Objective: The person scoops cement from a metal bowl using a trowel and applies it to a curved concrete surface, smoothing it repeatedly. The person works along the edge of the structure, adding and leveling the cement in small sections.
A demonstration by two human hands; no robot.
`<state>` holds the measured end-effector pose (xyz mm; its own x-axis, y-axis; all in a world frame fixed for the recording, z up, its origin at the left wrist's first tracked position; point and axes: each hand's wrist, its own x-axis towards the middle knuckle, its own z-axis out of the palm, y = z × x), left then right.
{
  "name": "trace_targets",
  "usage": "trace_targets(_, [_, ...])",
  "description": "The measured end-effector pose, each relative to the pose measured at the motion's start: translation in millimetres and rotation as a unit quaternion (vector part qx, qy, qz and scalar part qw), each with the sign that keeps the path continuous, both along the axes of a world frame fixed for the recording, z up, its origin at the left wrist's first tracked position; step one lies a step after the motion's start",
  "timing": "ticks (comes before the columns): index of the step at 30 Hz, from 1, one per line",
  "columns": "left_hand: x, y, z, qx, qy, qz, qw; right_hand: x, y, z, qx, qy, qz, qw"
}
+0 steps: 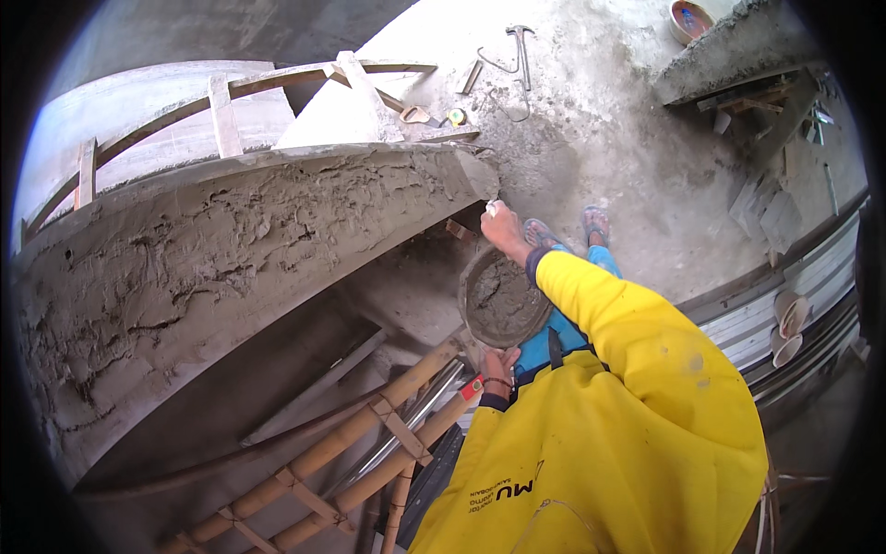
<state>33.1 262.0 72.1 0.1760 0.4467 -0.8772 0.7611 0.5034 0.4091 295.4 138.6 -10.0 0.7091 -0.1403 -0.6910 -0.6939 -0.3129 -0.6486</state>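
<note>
My right hand (506, 233) is closed round the pale handle of a trowel. Its grey trowel blade (478, 174) lies against the near right end of a long slab (268, 217) coated in rough wet mortar. Below it, my left hand (499, 364) grips the lower rim of a round mortar pan (466, 294), held close to my body. Grey wet mortar (506, 294) lies in the pan. The left fingers are partly hidden by the rim.
A bamboo ladder (341, 462) leans at lower left beside a metal bar. Wooden battens (226, 115) edge the slab's far side. A hammer (523, 55), a tape measure (457, 117) and a wooden float (415, 115) lie beyond. White buckets (790, 314) stand at right.
</note>
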Motion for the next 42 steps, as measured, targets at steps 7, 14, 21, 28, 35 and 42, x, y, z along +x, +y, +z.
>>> trace_targets(7, [3, -2, 12, -0.002, -0.002, -0.018, 1.0, 15, 16, -2, -0.007, -0.018, 0.032, 0.999])
trace_targets(14, [-1, 0, 4, 0.004, 0.009, -0.003, 1.0, 10, 51, 30, 0.074, -0.044, -0.001, 0.996])
trace_targets(21, [-4, -1, -1, -0.002, 0.006, -0.041, 0.999, -20, 54, 36, 0.081, -0.158, -0.027, 0.984])
trace_targets(28, [-3, -7, 0, 0.003, 0.013, -0.046, 0.999, -46, 12, 48, 0.133, -0.176, 0.018, 0.975])
trace_targets(35, [-7, 4, -9, 0.003, 0.026, -0.003, 1.0, -44, -55, 57, 0.395, 0.003, 0.025, 0.918])
trace_targets(42, [-6, 3, -2, -0.004, 0.008, -0.038, 0.999, -13, -4, 16, -0.05, -0.243, -0.187, 0.95])
